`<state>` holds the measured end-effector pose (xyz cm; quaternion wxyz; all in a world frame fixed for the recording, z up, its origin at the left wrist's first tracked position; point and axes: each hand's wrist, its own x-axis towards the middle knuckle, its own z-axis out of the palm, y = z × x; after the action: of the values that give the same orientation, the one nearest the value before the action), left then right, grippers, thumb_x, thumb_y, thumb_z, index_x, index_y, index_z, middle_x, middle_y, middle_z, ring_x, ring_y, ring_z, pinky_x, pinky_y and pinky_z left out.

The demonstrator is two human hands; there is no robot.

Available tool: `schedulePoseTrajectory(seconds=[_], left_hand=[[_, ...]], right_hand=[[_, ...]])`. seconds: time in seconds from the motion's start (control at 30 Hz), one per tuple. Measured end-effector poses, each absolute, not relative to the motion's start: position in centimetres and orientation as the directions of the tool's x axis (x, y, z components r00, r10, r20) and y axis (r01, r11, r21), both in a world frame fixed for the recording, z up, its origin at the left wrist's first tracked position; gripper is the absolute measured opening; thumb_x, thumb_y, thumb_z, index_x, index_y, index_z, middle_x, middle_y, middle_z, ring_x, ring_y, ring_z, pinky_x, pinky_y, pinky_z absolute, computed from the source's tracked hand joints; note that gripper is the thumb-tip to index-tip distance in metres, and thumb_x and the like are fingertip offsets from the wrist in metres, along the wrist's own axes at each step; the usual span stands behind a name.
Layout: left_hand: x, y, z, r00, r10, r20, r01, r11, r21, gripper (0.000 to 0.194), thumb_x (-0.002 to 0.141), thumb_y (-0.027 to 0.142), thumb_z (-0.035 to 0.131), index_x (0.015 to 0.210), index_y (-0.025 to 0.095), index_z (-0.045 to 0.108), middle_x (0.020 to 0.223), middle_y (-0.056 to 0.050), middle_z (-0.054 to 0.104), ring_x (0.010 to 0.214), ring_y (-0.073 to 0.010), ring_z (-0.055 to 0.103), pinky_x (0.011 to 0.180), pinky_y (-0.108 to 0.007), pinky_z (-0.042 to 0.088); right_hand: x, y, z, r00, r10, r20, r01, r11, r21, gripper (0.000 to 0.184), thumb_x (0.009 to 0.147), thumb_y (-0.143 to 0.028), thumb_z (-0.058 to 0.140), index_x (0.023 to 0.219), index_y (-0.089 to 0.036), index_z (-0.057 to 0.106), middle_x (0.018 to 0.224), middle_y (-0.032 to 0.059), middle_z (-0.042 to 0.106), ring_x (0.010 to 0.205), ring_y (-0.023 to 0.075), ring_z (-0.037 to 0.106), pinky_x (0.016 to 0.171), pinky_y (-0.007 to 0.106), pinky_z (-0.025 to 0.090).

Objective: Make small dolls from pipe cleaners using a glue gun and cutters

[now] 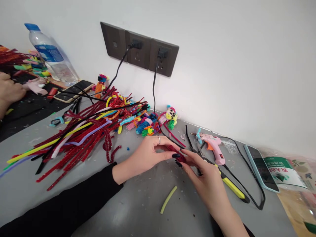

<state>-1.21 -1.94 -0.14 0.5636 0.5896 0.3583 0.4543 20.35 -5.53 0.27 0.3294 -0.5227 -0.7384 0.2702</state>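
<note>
Between my two hands is a small dark red pipe-cleaner piece, partly covered by fingers. My left hand, wearing a ring, pinches it from the left. From the right, my right hand grips its other end with thumb and fingers. A short pale yellow-green stick lies on the grey table in front of them. Just beyond my right hand are a pink glue gun and yellow-and-black handled pliers, whose jaws are partly hidden. A large heap of red, yellow, black and purple pipe cleaners spreads to the left.
Small pipe-cleaner figures stand near the wall. Black cords run from the wall sockets. A phone lies at the right beside a plastic bottle. Another person's hand, a water bottle and a second phone are at the left.
</note>
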Motion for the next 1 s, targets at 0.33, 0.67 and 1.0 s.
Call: schedulePoseTrajectory(seconds=[0.33, 0.67, 1.0], left_hand=[[-1.16, -2.07, 0.07, 0.321, 0.938, 0.127, -0.069, -0.111, 0.991, 0.012, 0.085, 0.023, 0.079, 0.094, 0.016, 0.084, 0.098, -0.007, 0.082, 0.095, -0.0201, 0.076, 0.089, -0.029, 0.062], [-1.24, -2.09, -0.14, 0.306, 0.943, 0.129, -0.047, -0.120, 0.992, 0.012, 0.086, 0.021, 0.076, 0.094, 0.018, 0.084, 0.099, -0.007, 0.083, 0.095, -0.0205, 0.076, 0.087, -0.029, 0.061], [-1.18, -2.21, -0.37, 0.286, 0.944, 0.165, -0.015, -0.167, 0.986, 0.011, 0.088, 0.022, 0.076, 0.093, 0.018, 0.084, 0.097, -0.006, 0.084, 0.093, -0.0208, 0.077, 0.085, -0.029, 0.060]], right_hand=[[20.07, -5.59, 0.60, -0.233, 0.927, 0.294, 0.603, 0.375, -0.704, 0.022, 0.098, -0.029, 0.062, 0.102, -0.021, 0.082, 0.096, 0.0082, 0.087, 0.076, 0.0199, 0.082, 0.055, 0.021, 0.062], [19.85, -5.57, 0.55, -0.274, 0.895, 0.350, 0.626, 0.443, -0.641, 0.027, 0.103, -0.031, 0.058, 0.100, -0.021, 0.083, 0.088, 0.0065, 0.086, 0.071, 0.0196, 0.081, 0.061, 0.023, 0.064], [19.81, -5.78, 0.18, -0.254, 0.909, 0.330, 0.616, 0.415, -0.669, 0.024, 0.102, -0.028, 0.058, 0.102, -0.021, 0.081, 0.095, 0.0074, 0.087, 0.077, 0.0196, 0.083, 0.056, 0.020, 0.062]])
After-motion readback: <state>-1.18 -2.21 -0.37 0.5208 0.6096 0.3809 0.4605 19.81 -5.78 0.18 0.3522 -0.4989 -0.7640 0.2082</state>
